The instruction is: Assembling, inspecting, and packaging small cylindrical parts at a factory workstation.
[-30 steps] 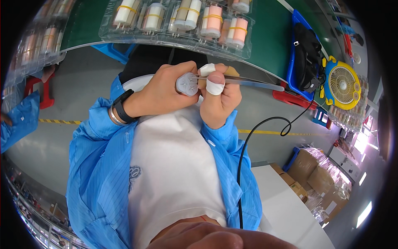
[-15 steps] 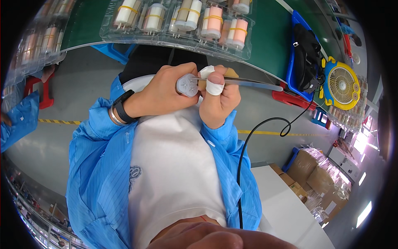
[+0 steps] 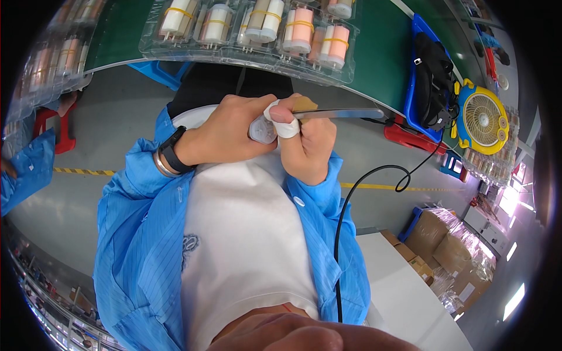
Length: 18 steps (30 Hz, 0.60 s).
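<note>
My left hand [image 3: 225, 130] is closed around a cylinder whose round, translucent plastic end piece [image 3: 261, 132] faces up between thumb and fingers; the rest is hidden in the fist. Against it, my right hand [image 3: 309, 140] grips a pair of metal tweezers [image 3: 345, 113], their rounded back end pointing right. The tweezers' tips are hidden behind the right thumb, by the end piece. White tape wraps the right thumb and another finger, and a tan covering shows on one finger. Both hands are above my lap, in front of the table edge.
Beyond the hands, a clear plastic tray [image 3: 246, 51] on the green table [image 3: 377, 58] holds several banded white, grey and pink cylinders. A blue bin [image 3: 414, 88] with a black bag and a yellow-blue fan [image 3: 483, 117] stand at right. A black cable [image 3: 341, 234] hangs beside my right arm.
My right hand has rolled and shifted slightly left, its thumb now covering part of the end piece. The tweezers' back end has swung left and up. The left hand stays nearly still.
</note>
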Each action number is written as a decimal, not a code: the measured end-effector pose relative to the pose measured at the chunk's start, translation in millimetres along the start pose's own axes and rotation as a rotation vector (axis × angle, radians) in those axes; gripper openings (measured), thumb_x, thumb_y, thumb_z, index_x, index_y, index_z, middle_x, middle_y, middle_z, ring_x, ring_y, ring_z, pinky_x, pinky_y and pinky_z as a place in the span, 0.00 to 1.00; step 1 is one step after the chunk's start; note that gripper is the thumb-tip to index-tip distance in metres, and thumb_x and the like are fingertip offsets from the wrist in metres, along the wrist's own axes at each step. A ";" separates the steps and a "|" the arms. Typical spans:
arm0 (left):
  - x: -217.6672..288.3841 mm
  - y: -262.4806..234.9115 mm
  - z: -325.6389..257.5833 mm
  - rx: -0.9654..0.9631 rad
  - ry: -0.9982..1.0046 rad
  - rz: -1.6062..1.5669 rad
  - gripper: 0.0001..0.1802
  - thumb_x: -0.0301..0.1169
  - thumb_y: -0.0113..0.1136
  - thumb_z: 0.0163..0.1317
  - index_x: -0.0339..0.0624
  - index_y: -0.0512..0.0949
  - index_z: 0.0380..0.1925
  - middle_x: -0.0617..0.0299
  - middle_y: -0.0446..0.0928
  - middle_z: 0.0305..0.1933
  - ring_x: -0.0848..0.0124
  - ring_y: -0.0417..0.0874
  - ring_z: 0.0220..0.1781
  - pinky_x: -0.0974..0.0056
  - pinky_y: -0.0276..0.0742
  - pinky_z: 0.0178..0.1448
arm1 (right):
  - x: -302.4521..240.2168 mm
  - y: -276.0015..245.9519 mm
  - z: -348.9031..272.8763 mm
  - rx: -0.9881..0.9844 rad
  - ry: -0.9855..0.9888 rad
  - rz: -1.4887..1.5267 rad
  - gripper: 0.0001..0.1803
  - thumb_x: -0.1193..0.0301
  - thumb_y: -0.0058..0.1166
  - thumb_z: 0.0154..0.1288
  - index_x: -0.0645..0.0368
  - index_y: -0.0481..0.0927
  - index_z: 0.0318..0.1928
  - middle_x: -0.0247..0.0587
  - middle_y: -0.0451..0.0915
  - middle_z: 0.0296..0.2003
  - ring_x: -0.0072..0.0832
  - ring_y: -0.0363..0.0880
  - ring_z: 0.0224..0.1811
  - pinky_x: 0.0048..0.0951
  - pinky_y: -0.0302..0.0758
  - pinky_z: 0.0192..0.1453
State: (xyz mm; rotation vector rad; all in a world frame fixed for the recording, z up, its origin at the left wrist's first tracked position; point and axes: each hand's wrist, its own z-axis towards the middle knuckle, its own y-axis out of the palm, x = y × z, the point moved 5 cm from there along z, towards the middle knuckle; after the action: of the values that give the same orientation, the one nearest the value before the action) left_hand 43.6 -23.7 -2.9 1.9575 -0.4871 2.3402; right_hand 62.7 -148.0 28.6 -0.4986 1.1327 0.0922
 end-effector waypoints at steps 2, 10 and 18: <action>3.1 -0.4 0.5 -0.068 0.075 0.167 0.23 0.26 0.70 0.44 0.36 0.75 0.42 0.54 0.78 0.35 0.59 0.82 0.35 0.64 0.75 0.38 | -2.1 -1.2 1.4 -0.047 0.007 -0.098 0.07 0.72 0.58 0.61 0.64 0.79 0.33 0.46 0.79 0.28 0.39 0.77 0.25 0.31 0.73 0.29; 2.5 1.1 6.6 0.048 -0.009 -0.034 0.15 0.26 0.64 0.43 0.37 0.73 0.33 0.50 0.78 0.28 0.51 0.82 0.31 0.61 0.77 0.33 | 11.6 2.4 -3.1 0.189 0.102 0.187 0.12 0.66 0.52 0.69 0.64 0.76 0.38 0.32 0.75 0.22 0.14 0.67 0.22 0.18 0.63 0.25; 0.4 1.1 5.1 0.059 -0.065 -0.061 0.14 0.26 0.65 0.42 0.36 0.72 0.29 0.49 0.77 0.26 0.53 0.82 0.30 0.61 0.76 0.32 | 13.4 5.7 -5.1 0.218 0.092 0.200 0.12 0.66 0.51 0.69 0.64 0.76 0.39 0.32 0.75 0.23 0.13 0.66 0.21 0.17 0.61 0.24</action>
State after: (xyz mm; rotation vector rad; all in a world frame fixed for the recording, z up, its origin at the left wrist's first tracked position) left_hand 48.1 -26.2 -1.9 2.0494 -0.3598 2.2859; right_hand 62.5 -147.5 13.2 -0.1963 1.2645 0.1182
